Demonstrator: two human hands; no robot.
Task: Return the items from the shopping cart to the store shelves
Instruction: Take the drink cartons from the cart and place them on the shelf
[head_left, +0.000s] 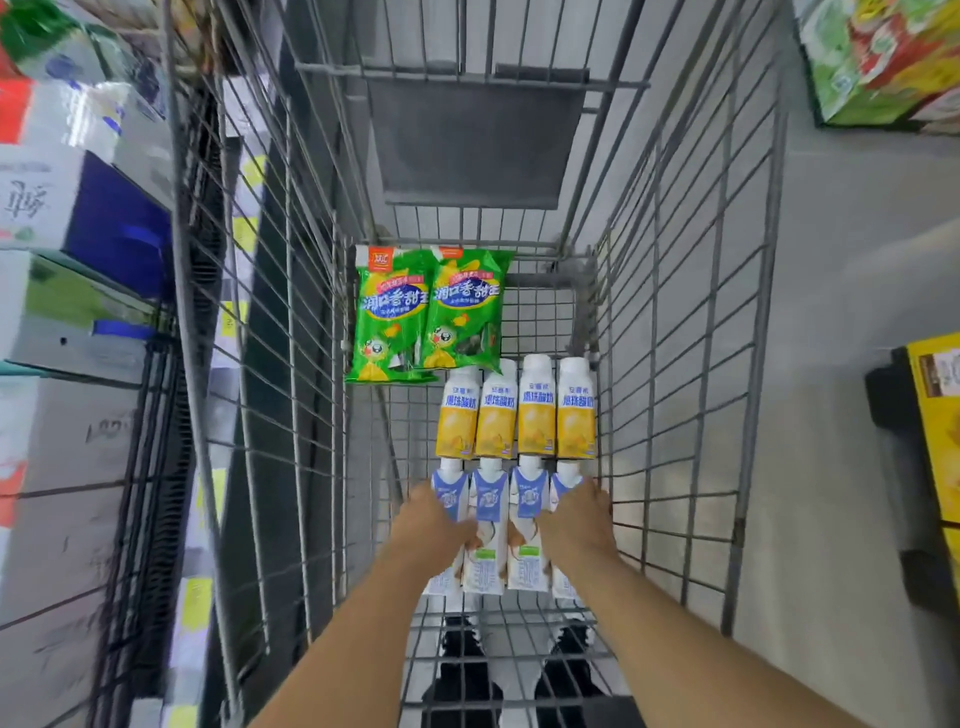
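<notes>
Four blue-and-white capped milk cartons (491, 525) are lying side by side on the grey wire shopping cart (675, 364) floor; my left hand (434, 530) and right hand (576, 519) are gripping the outer cartons, fingers curled.

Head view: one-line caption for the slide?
Both hands, left and right, reach the blue-and-white cartons in the wire cart, behind yellow bottles and green packets.

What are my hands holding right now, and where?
Left hand grips the leftmost blue carton mid-body; right hand grips the rightmost carton likewise.
</notes>
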